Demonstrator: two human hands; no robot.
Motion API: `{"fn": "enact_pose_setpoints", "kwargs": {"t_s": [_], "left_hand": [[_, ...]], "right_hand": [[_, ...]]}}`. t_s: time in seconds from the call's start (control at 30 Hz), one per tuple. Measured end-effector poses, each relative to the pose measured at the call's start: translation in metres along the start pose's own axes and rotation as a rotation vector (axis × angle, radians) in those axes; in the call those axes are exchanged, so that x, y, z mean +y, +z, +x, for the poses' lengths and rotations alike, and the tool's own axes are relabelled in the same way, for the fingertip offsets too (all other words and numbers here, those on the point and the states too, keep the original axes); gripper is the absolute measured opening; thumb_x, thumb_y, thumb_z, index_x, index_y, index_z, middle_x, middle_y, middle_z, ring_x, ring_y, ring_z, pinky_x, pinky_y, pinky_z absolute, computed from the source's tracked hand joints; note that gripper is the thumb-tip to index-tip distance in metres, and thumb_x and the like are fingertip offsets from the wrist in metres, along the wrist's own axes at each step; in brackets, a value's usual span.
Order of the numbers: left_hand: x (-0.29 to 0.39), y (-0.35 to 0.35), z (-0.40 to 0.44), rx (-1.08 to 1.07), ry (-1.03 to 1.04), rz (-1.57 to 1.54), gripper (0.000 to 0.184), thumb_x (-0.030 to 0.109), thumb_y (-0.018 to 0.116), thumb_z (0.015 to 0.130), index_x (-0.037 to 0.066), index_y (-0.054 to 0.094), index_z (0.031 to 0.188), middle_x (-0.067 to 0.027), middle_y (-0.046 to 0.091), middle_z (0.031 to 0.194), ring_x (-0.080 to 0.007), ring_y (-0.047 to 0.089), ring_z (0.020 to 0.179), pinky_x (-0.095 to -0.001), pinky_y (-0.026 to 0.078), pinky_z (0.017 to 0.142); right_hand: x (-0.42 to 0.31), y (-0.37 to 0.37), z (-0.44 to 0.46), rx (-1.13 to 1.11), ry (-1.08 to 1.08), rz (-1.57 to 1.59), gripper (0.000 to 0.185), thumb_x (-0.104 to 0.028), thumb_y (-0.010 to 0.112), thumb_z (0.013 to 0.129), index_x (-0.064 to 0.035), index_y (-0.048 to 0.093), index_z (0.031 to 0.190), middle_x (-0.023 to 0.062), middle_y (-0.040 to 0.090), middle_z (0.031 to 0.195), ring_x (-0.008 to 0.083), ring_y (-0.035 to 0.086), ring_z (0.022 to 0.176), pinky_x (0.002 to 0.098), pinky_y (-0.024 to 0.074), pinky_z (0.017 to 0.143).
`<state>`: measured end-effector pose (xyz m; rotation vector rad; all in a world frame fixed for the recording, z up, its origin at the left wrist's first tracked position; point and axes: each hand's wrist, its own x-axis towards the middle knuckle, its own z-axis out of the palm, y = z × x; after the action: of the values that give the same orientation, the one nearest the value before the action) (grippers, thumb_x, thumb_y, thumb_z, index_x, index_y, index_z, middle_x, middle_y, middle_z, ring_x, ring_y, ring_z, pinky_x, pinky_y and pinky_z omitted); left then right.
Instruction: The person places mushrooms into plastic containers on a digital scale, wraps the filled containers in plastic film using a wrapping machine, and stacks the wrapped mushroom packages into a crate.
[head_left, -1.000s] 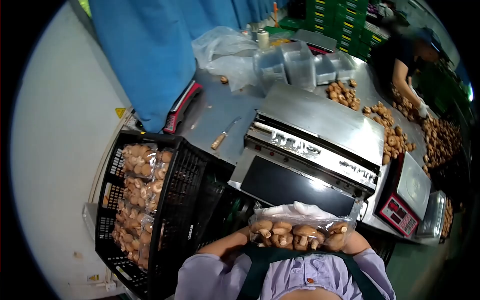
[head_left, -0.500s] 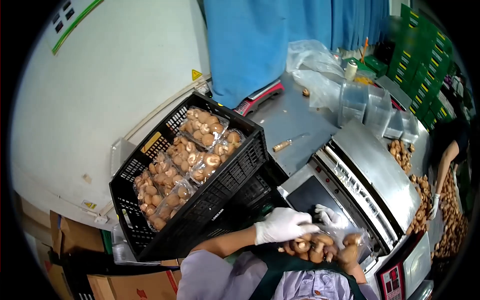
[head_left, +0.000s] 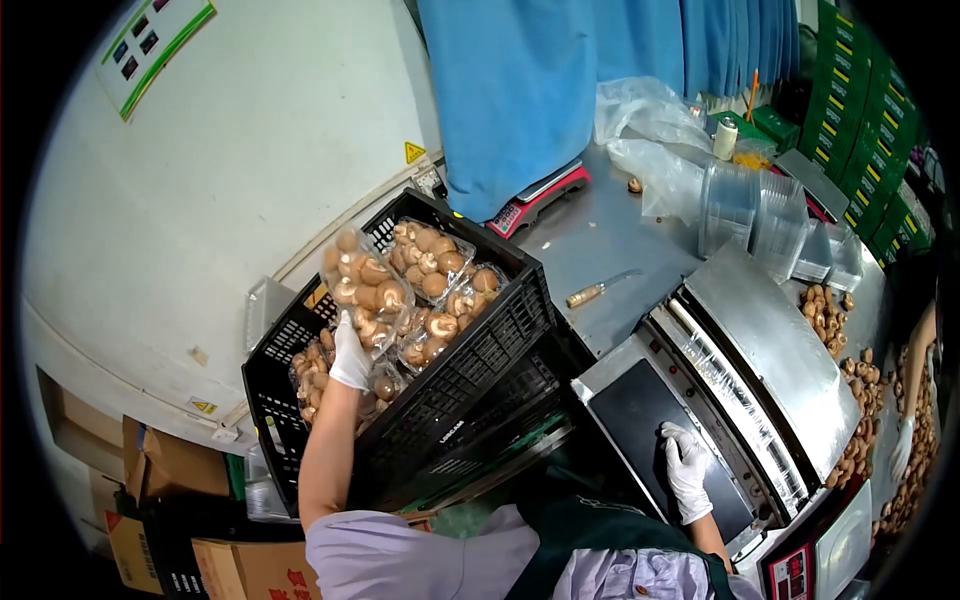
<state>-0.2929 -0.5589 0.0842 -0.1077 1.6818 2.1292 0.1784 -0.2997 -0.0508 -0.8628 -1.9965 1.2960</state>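
My left hand (head_left: pixel 350 355), in a white glove, grips the near end of a film-wrapped tray of mushrooms (head_left: pixel 360 275). It holds this tray tilted up over the black plastic crate (head_left: pixel 470 375), above other wrapped mushroom trays (head_left: pixel 430 260) lying inside. My right hand (head_left: pixel 687 475), also gloved, rests on the dark flat plate (head_left: pixel 635 420) of the wrapping machine (head_left: pixel 775 360). Its fingers are slightly bent and apart, with nothing seen in them.
A knife (head_left: pixel 600 290) with a wooden handle lies on the metal table (head_left: pixel 570 245). Clear plastic trays (head_left: pixel 745 215) stand stacked behind the machine. Loose mushrooms (head_left: pixel 860 400) are heaped at the right, where a co-worker's gloved hand (head_left: pixel 903 450) reaches in. Cardboard boxes (head_left: pixel 255 570) stand lower left.
My left hand has moved from the machine front to the crate with the wrapped mushroom tray. My right hand has let go of the tray and lies on the plate. The view has shifted slightly.
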Motion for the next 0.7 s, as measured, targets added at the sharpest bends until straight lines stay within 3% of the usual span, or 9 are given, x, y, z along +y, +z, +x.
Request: {"fn": "enact_pose_setpoints", "kwargs": {"t_s": [0.1,0.23,0.3,0.4,0.53,0.57,0.6,0.63,0.7], "left_hand": [[-0.029,-0.066,0.072,0.132,-0.372,0.373,0.042,0.044,0.044,0.095,0.007,0.049,0.113,-0.0142,0.056,0.1,-0.0328,0.059,0.087,-0.049,0.054,0.073],[-0.02,-0.046,0.057,0.169,-0.339,0.397,0.035,0.037,0.046,0.095,0.005,0.046,0.11,-0.0122,0.055,0.085,-0.0322,0.058,0.078,-0.0478,0.054,0.072],[-0.024,-0.039,0.052,0.23,-0.308,0.426,0.034,0.033,0.045,0.095,0.003,0.047,0.111,-0.0137,0.058,0.088,-0.0342,0.059,0.081,-0.0479,0.054,0.074],[-0.022,-0.049,0.067,0.1,-0.272,0.321,0.04,0.03,0.045,0.093,0.001,0.046,0.121,-0.0191,0.055,0.12,-0.038,0.056,0.102,-0.0479,0.05,0.082],[-0.016,-0.036,0.056,0.276,-0.171,0.491,0.036,0.021,0.05,0.09,0.004,0.047,0.121,-0.0165,0.058,0.11,-0.0361,0.06,0.092,-0.0504,0.054,0.073],[-0.006,-0.006,0.02,0.305,0.008,0.573,0.037,0.019,0.054,0.088,0.002,0.048,0.12,-0.0172,0.058,0.109,-0.0338,0.06,0.092,-0.0459,0.053,0.077],[-0.015,-0.047,0.062,0.299,0.382,0.926,0.044,0.018,0.058,0.085,-0.003,0.048,0.123,-0.0209,0.058,0.11,-0.035,0.06,0.094,-0.0414,0.05,0.084],[0.001,-0.022,0.034,0.397,0.591,1.223,0.053,0.022,0.06,0.084,-0.007,0.046,0.126,-0.0258,0.056,0.113,-0.0357,0.057,0.102,-0.0374,0.044,0.094],[0.016,0.009,-0.001,0.224,0.928,1.31,0.049,0.022,0.058,0.088,-0.005,0.048,0.127,-0.0239,0.05,0.125,-0.0334,0.047,0.119,-0.0379,0.034,0.103]], "right_hand": [[0.0,0.0,-0.001,0.002,-0.013,-0.007,0.01,0.001,0.055,0.085,-0.0007,0.064,0.09,0.0136,0.067,0.101,0.0222,0.065,0.091,0.0303,0.05,0.081],[0.005,0.0,-0.004,0.011,0.016,0.008,0.01,0.001,0.056,0.084,-0.0008,0.064,0.09,0.0134,0.067,0.101,0.0227,0.064,0.093,0.0305,0.0493,0.083],[-0.001,0.001,-0.001,0.021,-0.024,0.015,0.01,0.001,0.056,0.084,-0.0009,0.064,0.09,0.0136,0.067,0.1,0.0233,0.064,0.094,0.0309,0.0486,0.086],[-0.001,0.001,-0.001,0.033,-0.036,0.001,0.01,0.001,0.057,0.084,-0.0014,0.065,0.09,0.0135,0.067,0.1,0.0234,0.064,0.094,0.0304,0.0493,0.085],[0.001,0.003,-0.002,0.04,-0.058,-0.012,0.01,0.0,0.057,0.084,-0.0019,0.065,0.09,0.0135,0.067,0.098,0.0248,0.065,0.092,0.0308,0.0504,0.083],[0.001,0.002,-0.002,0.04,-0.054,-0.008,0.01,0.0,0.057,0.084,-0.0018,0.065,0.09,0.0136,0.068,0.098,0.0253,0.066,0.091,0.0314,0.0506,0.083],[-0.004,0.001,-0.001,0.039,-0.08,-0.031,0.01,-0.001,0.057,0.084,-0.0019,0.065,0.09,0.014,0.068,0.099,0.0263,0.066,0.092,0.0328,0.051,0.083],[-0.006,0.0,-0.001,0.026,-0.092,-0.02,0.012,-0.002,0.057,0.084,-0.0022,0.066,0.092,0.014,0.067,0.101,0.0266,0.066,0.092,0.0334,0.0512,0.083],[-0.004,-0.003,-0.002,0.012,-0.142,-0.035,0.014,-0.008,0.059,0.086,-0.0029,0.066,0.096,0.0133,0.067,0.102,0.0278,0.065,0.094,0.0341,0.0518,0.084]]}}
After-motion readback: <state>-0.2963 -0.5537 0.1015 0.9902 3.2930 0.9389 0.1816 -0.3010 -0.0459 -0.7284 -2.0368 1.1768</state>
